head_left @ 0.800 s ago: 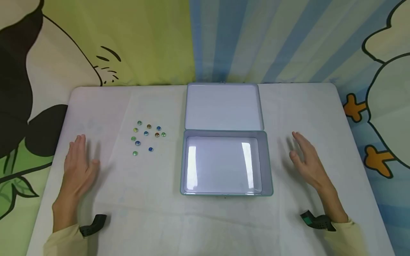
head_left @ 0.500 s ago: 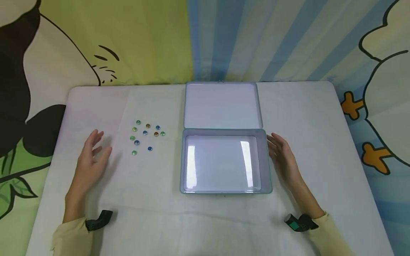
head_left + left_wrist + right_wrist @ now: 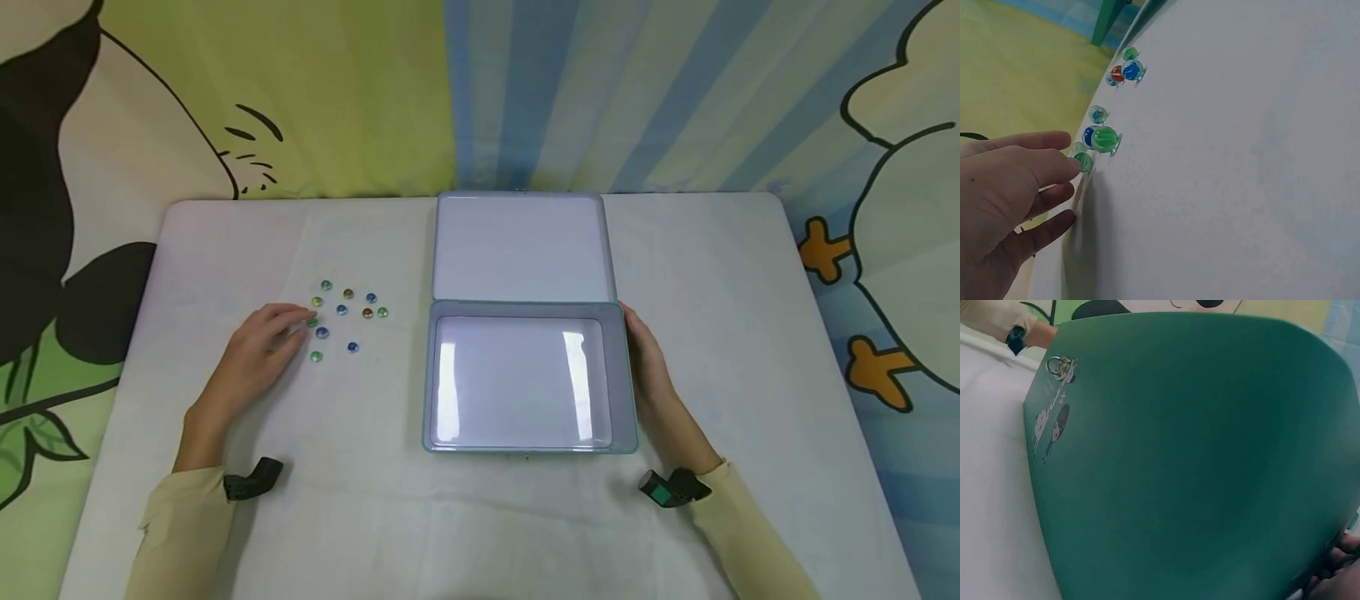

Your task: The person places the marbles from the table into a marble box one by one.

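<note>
I see the left hand (image 3: 253, 354) has swung inward — its fingers (image 3: 1047, 167) now right at a green marble (image 3: 312, 322) — while the right hand (image 3: 651, 358) has come in against the box (image 3: 619, 375).

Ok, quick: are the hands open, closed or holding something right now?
Left hand: open, fingertips at a green marble, holding nothing.
Right hand: at the right side of the box; fingers mostly hidden, grip cannot be told.
</note>
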Motion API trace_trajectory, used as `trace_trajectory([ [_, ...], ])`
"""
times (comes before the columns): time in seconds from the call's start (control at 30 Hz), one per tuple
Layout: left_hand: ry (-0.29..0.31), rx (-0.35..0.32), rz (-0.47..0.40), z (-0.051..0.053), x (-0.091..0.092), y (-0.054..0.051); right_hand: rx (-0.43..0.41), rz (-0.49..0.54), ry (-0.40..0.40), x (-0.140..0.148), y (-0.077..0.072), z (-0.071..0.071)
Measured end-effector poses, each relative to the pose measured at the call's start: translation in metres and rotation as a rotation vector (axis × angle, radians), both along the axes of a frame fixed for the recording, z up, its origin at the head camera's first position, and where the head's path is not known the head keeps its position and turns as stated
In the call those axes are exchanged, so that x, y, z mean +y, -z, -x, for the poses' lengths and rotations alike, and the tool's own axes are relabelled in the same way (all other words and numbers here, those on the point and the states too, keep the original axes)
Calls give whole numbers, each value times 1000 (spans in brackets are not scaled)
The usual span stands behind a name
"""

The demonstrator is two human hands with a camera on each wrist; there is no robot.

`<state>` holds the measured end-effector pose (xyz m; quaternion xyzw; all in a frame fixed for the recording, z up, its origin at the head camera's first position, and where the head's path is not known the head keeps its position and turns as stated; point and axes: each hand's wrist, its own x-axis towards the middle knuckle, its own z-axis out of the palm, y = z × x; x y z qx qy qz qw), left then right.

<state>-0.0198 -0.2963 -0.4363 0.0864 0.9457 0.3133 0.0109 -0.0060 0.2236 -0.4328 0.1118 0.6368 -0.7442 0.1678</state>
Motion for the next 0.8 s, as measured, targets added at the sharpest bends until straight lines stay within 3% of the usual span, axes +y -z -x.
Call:
trace_trajectory([
  [0.2, -5, -54, 51, 5, 4, 1, -101, -102, -59, 2, -2, 3],
  [0.43, -43, -56, 52, 7, 6, 3, -83, -165, -120, 0, -1, 1],
  [0.8, -73, -25, 50, 8, 3, 9, -75, -222, -105, -3, 2, -1],
])
